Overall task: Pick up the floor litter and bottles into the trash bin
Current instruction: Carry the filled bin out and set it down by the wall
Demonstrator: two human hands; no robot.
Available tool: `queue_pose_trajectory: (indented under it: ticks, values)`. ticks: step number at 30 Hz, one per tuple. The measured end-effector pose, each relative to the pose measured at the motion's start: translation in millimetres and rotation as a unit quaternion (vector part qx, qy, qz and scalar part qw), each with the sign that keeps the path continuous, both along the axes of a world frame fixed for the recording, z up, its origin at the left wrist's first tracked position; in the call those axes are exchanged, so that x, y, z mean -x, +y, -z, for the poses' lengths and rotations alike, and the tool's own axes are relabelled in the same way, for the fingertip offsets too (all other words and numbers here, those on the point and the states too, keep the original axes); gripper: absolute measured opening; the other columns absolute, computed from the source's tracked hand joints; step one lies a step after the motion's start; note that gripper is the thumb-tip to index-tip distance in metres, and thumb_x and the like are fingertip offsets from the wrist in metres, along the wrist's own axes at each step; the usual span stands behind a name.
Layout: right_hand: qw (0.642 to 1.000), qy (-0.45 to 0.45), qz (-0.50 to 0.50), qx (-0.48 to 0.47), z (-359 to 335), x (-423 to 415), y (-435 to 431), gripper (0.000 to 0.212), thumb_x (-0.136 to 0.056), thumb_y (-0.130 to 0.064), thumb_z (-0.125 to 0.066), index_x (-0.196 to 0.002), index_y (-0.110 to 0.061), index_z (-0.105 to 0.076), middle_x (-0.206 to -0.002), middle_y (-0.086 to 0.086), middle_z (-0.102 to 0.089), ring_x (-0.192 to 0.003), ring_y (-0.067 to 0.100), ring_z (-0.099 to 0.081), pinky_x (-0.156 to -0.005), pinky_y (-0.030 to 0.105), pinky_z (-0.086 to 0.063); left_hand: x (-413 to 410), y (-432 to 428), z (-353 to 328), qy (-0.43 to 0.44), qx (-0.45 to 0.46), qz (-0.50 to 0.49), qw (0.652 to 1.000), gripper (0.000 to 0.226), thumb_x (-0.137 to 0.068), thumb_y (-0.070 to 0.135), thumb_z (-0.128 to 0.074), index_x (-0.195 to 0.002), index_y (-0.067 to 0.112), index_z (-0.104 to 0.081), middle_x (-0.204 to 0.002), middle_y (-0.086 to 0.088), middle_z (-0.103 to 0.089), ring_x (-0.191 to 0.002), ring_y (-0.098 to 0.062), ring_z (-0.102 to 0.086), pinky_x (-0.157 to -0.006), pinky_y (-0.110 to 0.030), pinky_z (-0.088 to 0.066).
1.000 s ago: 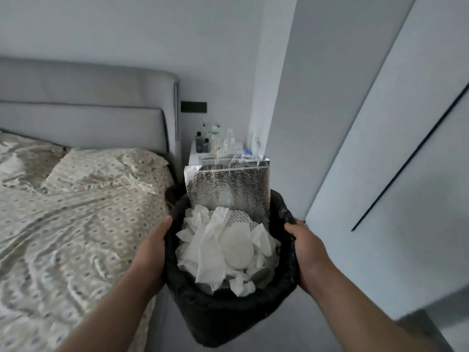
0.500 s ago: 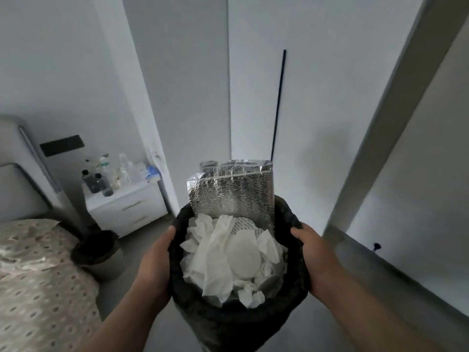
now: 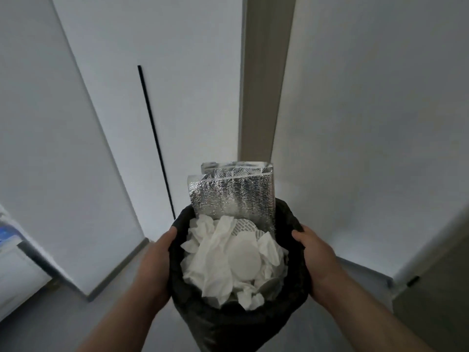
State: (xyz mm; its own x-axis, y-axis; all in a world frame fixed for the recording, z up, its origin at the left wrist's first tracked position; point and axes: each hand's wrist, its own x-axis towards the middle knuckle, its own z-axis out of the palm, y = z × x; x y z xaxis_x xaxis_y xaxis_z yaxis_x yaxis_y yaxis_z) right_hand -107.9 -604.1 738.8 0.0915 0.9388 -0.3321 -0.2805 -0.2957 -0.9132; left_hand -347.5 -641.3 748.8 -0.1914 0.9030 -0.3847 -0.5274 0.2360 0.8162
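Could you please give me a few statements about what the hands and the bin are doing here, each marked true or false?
1. The left hand and the right hand hold the trash bin, one on each side. True.
2. The bin is empty. False: crumpled white tissues and a round white disc fill it to the top.
3. A silver foil bag stands up above the bin's far rim. True.
4. The right hand holds a bottle. False: it grips the side of the bin near the rim.
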Motion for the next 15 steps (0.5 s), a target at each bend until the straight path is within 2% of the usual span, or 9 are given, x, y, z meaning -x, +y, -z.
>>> queue_pose_trajectory:
  ticks: [3,5,8,10,12,15]
  values:
    - [0.999,0.009,0.047,-0.004,0,-30,12,0.023,-0.091,-0.010,-0.046,-0.100,-0.014,-0.067,-0.089,0.014,-0.074,-0.083,0.031,-0.068,-0.077,0.039,-0.051,-22,41,9,-0.022,0.010,0.049,0.998,0.033,-0.096,0.030,-0.042,-0.102,0.011,-0.068,-0.085,-0.006,-0.075,-0.075,-0.021,-0.069,-0.070,-0.035,-0.049]
    - [0.997,0.012,0.076,-0.004,-1,-45,23,0.024,-0.093,-0.009,-0.044,-0.100,-0.014,-0.066,-0.090,0.014,-0.074,-0.082,0.030,-0.067,-0.073,0.036,-0.051,-39,70,12,-0.031,0.020,0.096,0.995,0.035,-0.095,0.032,-0.042,-0.104,0.011,-0.067,-0.083,-0.006,-0.075,-0.067,-0.019,-0.070,-0.064,-0.031,-0.050]
    - [0.992,-0.003,0.127,-0.001,-1,-67,44,0.025,-0.093,-0.010,-0.043,-0.102,-0.015,-0.066,-0.092,0.013,-0.074,-0.083,0.029,-0.068,-0.071,0.035,-0.052,-62,115,16,-0.033,0.016,0.149,0.988,0.033,-0.095,0.031,-0.043,-0.104,0.012,-0.068,-0.083,-0.006,-0.075,-0.060,-0.018,-0.069,-0.063,-0.033,-0.047]
    - [0.988,-0.016,0.156,0.001,-1,-79,59,0.025,-0.094,-0.011,-0.043,-0.102,-0.017,-0.066,-0.090,0.012,-0.074,-0.077,0.027,-0.068,-0.067,0.033,-0.050,-75,146,19,-0.028,0.023,0.184,0.982,0.032,-0.095,0.032,-0.042,-0.106,0.014,-0.067,-0.077,-0.004,-0.073,-0.052,-0.016,-0.066,-0.054,-0.028,-0.046]
    - [0.981,-0.036,0.189,0.007,1,-90,74,0.025,-0.094,-0.014,-0.043,-0.105,-0.017,-0.065,-0.088,0.012,-0.073,-0.069,0.025,-0.064,-0.064,0.031,-0.048,-88,176,22,-0.019,0.026,0.213,0.976,0.031,-0.095,0.031,-0.044,-0.109,0.014,-0.066,-0.078,-0.005,-0.073,-0.055,-0.017,-0.066,-0.055,-0.029,-0.046]
    - [0.971,-0.033,0.238,0.010,6,-104,93,0.025,-0.093,-0.015,-0.044,-0.104,-0.019,-0.065,-0.091,0.012,-0.073,-0.076,0.027,-0.067,-0.068,0.034,-0.050,-107,217,26,-0.004,0.031,0.247,0.968,0.029,-0.094,0.029,-0.049,-0.108,0.012,-0.067,-0.086,-0.008,-0.075,-0.064,-0.020,-0.070,-0.063,-0.033,-0.047]
